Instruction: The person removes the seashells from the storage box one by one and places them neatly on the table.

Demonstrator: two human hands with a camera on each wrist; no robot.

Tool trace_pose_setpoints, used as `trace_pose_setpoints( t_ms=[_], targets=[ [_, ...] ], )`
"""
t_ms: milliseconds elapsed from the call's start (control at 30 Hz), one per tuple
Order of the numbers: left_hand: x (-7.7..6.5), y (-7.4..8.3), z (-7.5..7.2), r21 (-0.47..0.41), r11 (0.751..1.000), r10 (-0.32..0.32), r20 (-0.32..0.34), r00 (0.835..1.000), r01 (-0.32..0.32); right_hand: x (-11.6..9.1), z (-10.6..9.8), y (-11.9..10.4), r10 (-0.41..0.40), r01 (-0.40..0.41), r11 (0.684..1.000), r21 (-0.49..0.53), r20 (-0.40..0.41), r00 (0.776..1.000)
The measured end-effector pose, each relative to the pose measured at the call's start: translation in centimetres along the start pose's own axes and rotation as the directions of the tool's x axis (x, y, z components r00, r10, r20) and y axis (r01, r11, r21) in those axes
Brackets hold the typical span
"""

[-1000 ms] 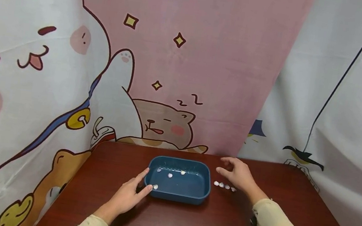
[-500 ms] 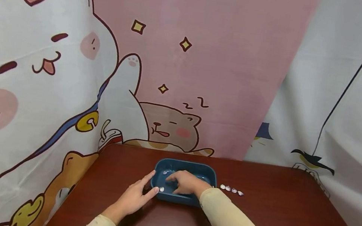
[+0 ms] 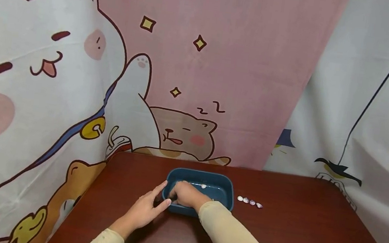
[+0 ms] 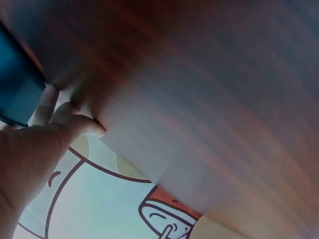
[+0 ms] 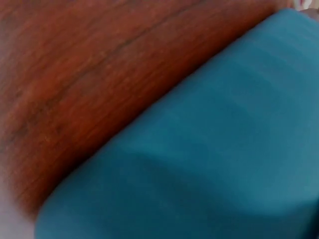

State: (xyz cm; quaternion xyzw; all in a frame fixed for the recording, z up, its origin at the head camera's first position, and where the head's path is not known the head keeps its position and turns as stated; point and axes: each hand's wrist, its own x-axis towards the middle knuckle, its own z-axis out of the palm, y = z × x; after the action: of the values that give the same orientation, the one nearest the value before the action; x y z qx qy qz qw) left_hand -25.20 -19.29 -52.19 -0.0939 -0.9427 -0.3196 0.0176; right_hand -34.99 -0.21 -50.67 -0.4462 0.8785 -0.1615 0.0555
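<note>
A blue rectangular plastic basin (image 3: pixel 220 193) stands on the table. My left hand (image 3: pixel 143 210) rests at its left end, fingertips and thumb spread along the rim. In the left wrist view the fingers (image 4: pixel 47 104) lie close by the basin's side. My right hand (image 3: pixel 187 193) reaches down inside the basin at the left, fingers bent toward the floor. Its fingertips are hidden, and I cannot tell whether they pinch anything. One small pale seashell (image 3: pixel 203 186) shows near the basin's back wall. The right wrist view holds only the basin's outer wall (image 5: pixel 199 139) and table.
Several small white and purple seashells (image 3: pixel 246 200) lie in a row to the right of the basin. The dark red wooden table (image 3: pixel 297 231) extends to a cartoon-printed curtain (image 3: pixel 251 71) at the back and sides.
My right hand has come from above the shell row at the right, across into the basin, then further left and down. My left hand has kept its place at the basin.
</note>
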Motion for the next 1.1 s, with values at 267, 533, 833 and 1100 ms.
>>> trace_pose_setpoints(
  t_ms=[267,533,833,1100],
  targets=[
    [0.2,-0.5,0.3,-0.001,1.000,0.006,0.004,1.000,-0.006,-0.3,0.0,-0.2,0.003,-0.002,1.000,0.016,-0.031,1.000],
    [0.1,-0.3,0.3,-0.015,1.000,0.007,0.012,1.000,-0.007,-0.6,0.4,0.3,0.040,-0.040,0.999,0.001,-0.078,0.996],
    [0.1,-0.3,0.2,-0.019,1.000,0.000,0.005,1.000,0.000,-1.2,0.0,1.0,0.011,-0.008,1.000,0.026,-0.100,0.995],
    [0.0,-0.2,0.2,-0.024,1.000,-0.015,0.002,1.000,0.016,-2.4,-1.0,2.0,0.100,-0.084,0.987,0.139,-0.110,0.989]
  ],
)
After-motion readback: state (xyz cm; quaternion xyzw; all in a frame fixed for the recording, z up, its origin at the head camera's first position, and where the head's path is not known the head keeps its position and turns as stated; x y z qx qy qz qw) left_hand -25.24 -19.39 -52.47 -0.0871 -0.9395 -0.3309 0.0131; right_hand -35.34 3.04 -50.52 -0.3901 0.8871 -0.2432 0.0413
